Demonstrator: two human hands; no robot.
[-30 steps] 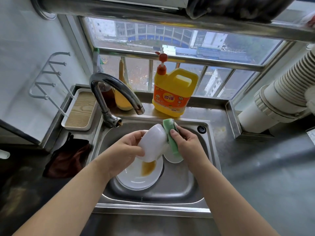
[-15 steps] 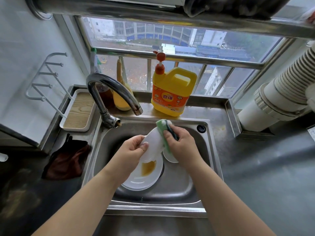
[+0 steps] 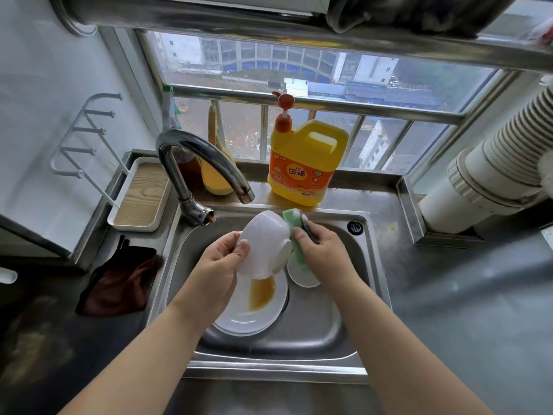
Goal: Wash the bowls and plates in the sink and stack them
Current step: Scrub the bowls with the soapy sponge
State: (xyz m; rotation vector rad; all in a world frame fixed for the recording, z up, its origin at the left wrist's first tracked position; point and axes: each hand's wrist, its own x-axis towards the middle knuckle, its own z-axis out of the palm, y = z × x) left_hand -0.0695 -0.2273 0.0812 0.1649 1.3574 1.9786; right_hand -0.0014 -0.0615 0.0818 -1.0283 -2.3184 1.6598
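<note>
My left hand [image 3: 223, 259] grips a white bowl [image 3: 263, 247] over the steel sink [image 3: 326, 330], with the bowl's outside turned up and its foot toward the right. Against that foot my right hand [image 3: 324, 254] holds a green sponge [image 3: 296, 232]. Below the bowl lie stacked white plates [image 3: 248, 313]; the top one carries a brown sauce stain [image 3: 261, 290]. Another small white dish [image 3: 302, 275] sits in the sink under my right hand, partly hidden.
The curved tap [image 3: 206, 157] reaches over the sink's back left. A yellow detergent jug [image 3: 305, 163] stands on the ledge behind. At the left are a wood-lined tray [image 3: 140, 196] and a dark cloth [image 3: 119, 283]. A white duct [image 3: 493, 172] fills the right.
The bowl has turned in my left hand, showing more of its outside. My right hand has slid the sponge along the bowl's foot, a little lower and to the right.
</note>
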